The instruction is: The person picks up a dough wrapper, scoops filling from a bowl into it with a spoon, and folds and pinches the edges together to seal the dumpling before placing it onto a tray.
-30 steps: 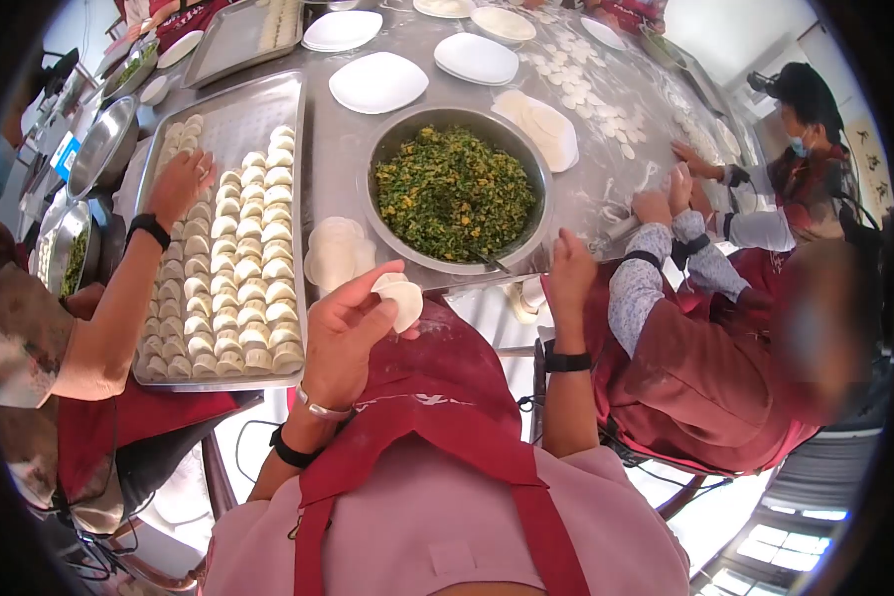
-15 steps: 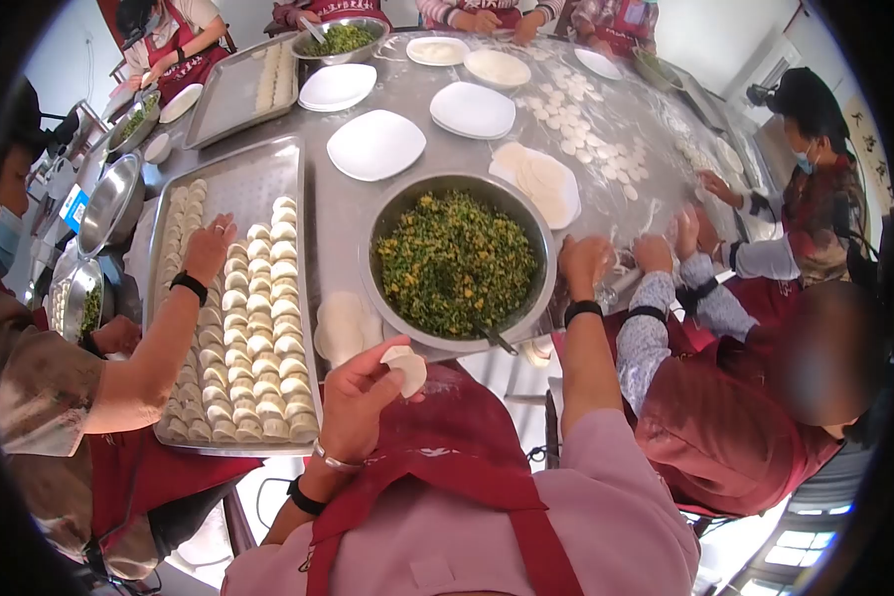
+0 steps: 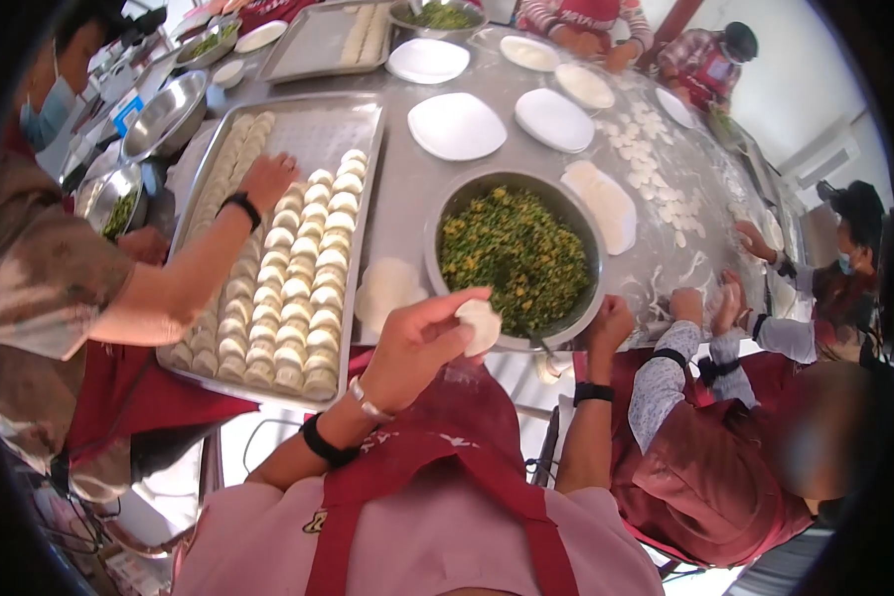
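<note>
A pale, folded dumpling (image 3: 479, 327) is pinched between the fingers and thumb of my left hand (image 3: 417, 348), in front of the filling bowl's near left side. My right hand (image 3: 609, 320) is closed at the right edge of that steel bowl (image 3: 593, 268); whatever its fingers grip is hidden. Chopped green and yellow filling (image 3: 512, 253) fills the bowl, and a dark handle (image 3: 541, 346) leans at its near rim. Left of my left hand lie round wrappers (image 3: 387, 290) on the table. Beyond the bowl, more wrappers (image 3: 603, 207) lie on a white plate.
On the left, a co-worker's hand (image 3: 268, 181) reaches over a metal tray (image 3: 375, 124) with rows of dumplings. White plates (image 3: 457, 126) stand farther back. Another co-worker's hands (image 3: 687, 305) are close to my right hand. Small dough rounds (image 3: 651, 179) lie on the floured table (image 3: 407, 199).
The view has turned, so the tray and bowl appear farther right. My left hand still holds the dumpling. My right hand has drawn back towards me along the bowl's edge.
</note>
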The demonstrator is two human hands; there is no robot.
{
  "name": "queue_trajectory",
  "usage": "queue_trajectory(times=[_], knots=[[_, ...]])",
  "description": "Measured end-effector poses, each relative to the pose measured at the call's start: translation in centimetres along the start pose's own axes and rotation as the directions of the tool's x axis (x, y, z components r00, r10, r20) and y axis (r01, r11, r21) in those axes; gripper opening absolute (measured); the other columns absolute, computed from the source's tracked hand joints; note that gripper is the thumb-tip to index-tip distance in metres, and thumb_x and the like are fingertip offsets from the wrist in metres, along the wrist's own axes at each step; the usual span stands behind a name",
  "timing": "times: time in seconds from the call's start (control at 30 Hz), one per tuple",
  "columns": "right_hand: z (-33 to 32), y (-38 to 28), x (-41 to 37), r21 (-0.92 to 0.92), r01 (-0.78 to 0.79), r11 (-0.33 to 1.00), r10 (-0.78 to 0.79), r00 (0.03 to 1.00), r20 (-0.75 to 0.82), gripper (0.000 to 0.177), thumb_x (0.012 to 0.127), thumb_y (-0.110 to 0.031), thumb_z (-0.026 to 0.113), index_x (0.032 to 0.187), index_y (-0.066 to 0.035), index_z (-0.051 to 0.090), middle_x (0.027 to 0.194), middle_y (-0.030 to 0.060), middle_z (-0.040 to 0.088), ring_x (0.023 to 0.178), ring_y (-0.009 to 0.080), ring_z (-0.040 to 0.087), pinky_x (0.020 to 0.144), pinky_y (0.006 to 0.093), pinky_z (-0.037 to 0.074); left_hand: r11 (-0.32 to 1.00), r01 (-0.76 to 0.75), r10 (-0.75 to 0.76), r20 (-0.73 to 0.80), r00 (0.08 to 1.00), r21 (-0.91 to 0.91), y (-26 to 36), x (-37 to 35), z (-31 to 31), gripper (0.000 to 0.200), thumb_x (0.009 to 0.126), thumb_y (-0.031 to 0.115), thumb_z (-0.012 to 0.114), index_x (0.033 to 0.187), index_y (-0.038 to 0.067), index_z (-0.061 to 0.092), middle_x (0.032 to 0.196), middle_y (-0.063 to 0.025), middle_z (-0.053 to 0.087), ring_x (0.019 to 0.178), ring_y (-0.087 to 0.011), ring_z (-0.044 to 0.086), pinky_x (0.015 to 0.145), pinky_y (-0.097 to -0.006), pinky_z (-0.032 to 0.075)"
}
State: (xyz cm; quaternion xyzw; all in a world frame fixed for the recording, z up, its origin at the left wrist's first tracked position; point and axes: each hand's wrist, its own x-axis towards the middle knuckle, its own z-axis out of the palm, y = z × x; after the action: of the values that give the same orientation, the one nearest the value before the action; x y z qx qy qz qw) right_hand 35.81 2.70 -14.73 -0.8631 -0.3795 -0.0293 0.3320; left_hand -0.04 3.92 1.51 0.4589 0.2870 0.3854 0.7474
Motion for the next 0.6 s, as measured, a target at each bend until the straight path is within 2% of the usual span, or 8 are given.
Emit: queue_trajectory(times=[0.07, 0.13, 0.2, 0.27, 0.33, 0.4, 0.47, 0.6], knots=[[-1.1, 0.4, 0.1, -0.040, -0.009, 0.999, 0.008, 1.000, -0.029, 0.025, 0.093, -0.026, 0.062, 0.089, -0.003, 0.072, 0.082, 0.0196, 0.070, 0.069, 0.0345, 0.067, 0.065, 0.0438, 0.050, 0.999, -0.019, 0.019, 0.002, 1.000, -0.034, 0.0, -0.1, 0.3, 0.045, 0.094, 0.005, 0.056, 0.138, -0.004, 0.049, 0.117, -0.0143, 0.065, 0.091, -0.0161, 0.064, 0.082, -0.0311, 0.055], [-2.0, 2.0, 0.5, -0.015, 0.122, 0.992, -0.123, 0.986, -0.113, 0.028, 0.095, -0.030, 0.061, 0.094, -0.004, 0.072, 0.084, 0.0205, 0.070, 0.071, 0.0339, 0.067, 0.067, 0.0421, 0.051, 0.999, -0.018, 0.017, 0.053, 0.998, 0.031, 0.4, 0.0, 0.3, 0.045, 0.095, 0.003, 0.054, 0.139, -0.004, 0.047, 0.119, -0.0145, 0.064, 0.097, -0.0161, 0.064, 0.086, -0.0300, 0.055], [-5.8, -2.4, -0.5, -0.075, 0.010, 0.997, -0.014, 0.999, -0.051, 0.030, 0.096, -0.027, 0.060, 0.107, -0.001, 0.070, 0.095, 0.0203, 0.071, 0.083, 0.0300, 0.070, 0.076, 0.0398, 0.052, 0.999, -0.054, 0.053, 0.061, 0.997, 0.007, 0.4, -0.1, 0.7, 0.043, 0.096, 0.002, 0.053, 0.138, -0.004, 0.048, 0.120, -0.0149, 0.064, 0.105, -0.0176, 0.064, 0.091, -0.0292, 0.053], [-8.3, -6.2, -1.7, 0.215, 0.182, 0.960, -0.146, 0.974, -0.170, 0.035, 0.097, -0.022, 0.058, 0.122, 0.003, 0.063, 0.116, 0.0176, 0.069, 0.104, 0.0254, 0.067, 0.089, 0.0363, 0.050, 0.995, -0.089, 0.092, 0.088, 0.992, -0.040, -0.2, -0.2, 1.0, 0.044, 0.096, 0.005, 0.057, 0.138, -0.003, 0.048, 0.120, -0.0149, 0.064, 0.108, -0.0175, 0.063, 0.092, -0.0293, 0.054], [-11.4, -12.7, -4.6, 0.588, 0.098, 0.803, -0.109, 0.994, -0.017, 0.040, 0.094, -0.016, 0.060, 0.129, 0.004, 0.059, 0.129, 0.0155, 0.063, 0.122, 0.0247, 0.058, 0.103, 0.0348, 0.043, 0.995, -0.087, 0.091, 0.105, 0.990, -0.041, -0.7, -0.1, 1.1, 0.044, 0.097, 0.008, 0.059, 0.138, -0.003, 0.048, 0.121, -0.0152, 0.064, 0.109, -0.0173, 0.063, 0.092, -0.0294, 0.054], [-12.4, -16.1, -6.8, 0.818, 0.225, 0.529, -0.411, 0.911, 0.016, 0.044, 0.087, -0.010, 0.067, 0.129, 0.002, 0.060, 0.131, 0.0151, 0.062, 0.128, 0.0282, 0.053, 0.109, 0.0378, 0.038, 0.995, -0.091, 0.095, 0.120, 0.988, -0.035, -1.1, 0.0, 1.4, 0.044, 0.097, 0.009, 0.060, 0.138, -0.002, 0.049, 0.120, -0.0149, 0.064, 0.108, -0.0166, 0.063, 0.091, -0.0290, 0.054], [-12.4, -18.8, -9.0, 0.928, 0.125, 0.350, -0.534, 0.841, 0.088, 0.050, 0.079, -0.007, 0.074, 0.127, 0.002, 0.062, 0.128, 0.0178, 0.062, 0.131, 0.0329, 0.050, 0.112, 0.0429, 0.035, 0.995, -0.094, 0.096, 0.118, 0.988, -0.019, -1.4, -0.1, 1.6, 0.043, 0.097, 0.009, 0.060, 0.137, -0.002, 0.050, 0.117, -0.0139, 0.065, 0.104, -0.0154, 0.064, 0.088, -0.0280, 0.055], [-11.3, -20.8, -10.2, 0.925, 0.175, 0.337, -0.664, 0.740, 0.102, 0.037, 0.076, -0.009, 0.078, 0.111, 0.000, 0.070, 0.118, 0.0175, 0.068, 0.128, 0.0358, 0.053, 0.109, 0.0462, 0.037, 0.993, -0.088, 0.078, 0.112, 0.991, 0.085, -0.8, -0.7, 1.6, 0.037, 0.097, 0.008, 0.060, 0.132, -0.004, 0.055, 0.108, -0.0103, 0.066, 0.095, -0.0132, 0.064, 0.080, -0.0259, 0.054]])
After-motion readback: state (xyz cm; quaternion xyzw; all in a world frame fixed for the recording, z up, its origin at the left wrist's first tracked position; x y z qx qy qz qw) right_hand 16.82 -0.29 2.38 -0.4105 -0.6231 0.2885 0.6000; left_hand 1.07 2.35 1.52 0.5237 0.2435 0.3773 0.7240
